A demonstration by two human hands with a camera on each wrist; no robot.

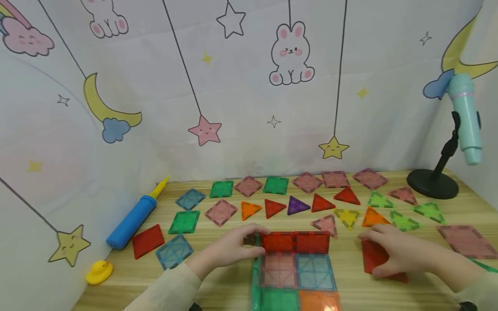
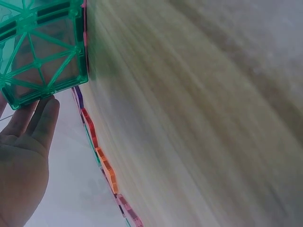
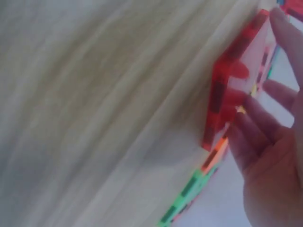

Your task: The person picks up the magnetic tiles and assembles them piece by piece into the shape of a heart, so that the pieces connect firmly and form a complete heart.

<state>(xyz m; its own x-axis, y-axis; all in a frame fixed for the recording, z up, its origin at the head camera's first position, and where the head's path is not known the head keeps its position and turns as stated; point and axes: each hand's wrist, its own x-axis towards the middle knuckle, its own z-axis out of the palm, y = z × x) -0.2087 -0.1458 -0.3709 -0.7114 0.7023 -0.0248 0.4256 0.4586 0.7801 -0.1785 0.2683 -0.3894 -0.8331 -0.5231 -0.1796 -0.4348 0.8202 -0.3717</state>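
Observation:
In the head view, magnetic tiles form an open box shape: red wall tiles [image 1: 295,242] stand at the back and a green wall [image 1: 256,280] along the left. Its floor has a pink tile [image 1: 279,270], a blue tile [image 1: 316,272], a green tile [image 1: 280,299] and an orange tile [image 1: 320,300]. My left hand [image 1: 233,247] holds the back left corner with thumb and fingers; the left wrist view shows its fingers against the green wall's edge. To the right, my right hand [image 1: 402,250] grips a red magnetic tile [image 1: 373,257], tilted up off the wooden table.
Loose square tiles [image 1: 221,188] and triangle tiles [image 1: 297,205] lie across the back of the table. At left are a blue pump [image 1: 132,221], a red tile [image 1: 148,241] and a yellow duck [image 1: 99,272]. A microphone [image 1: 466,116] on a black stand [image 1: 432,183] is back right.

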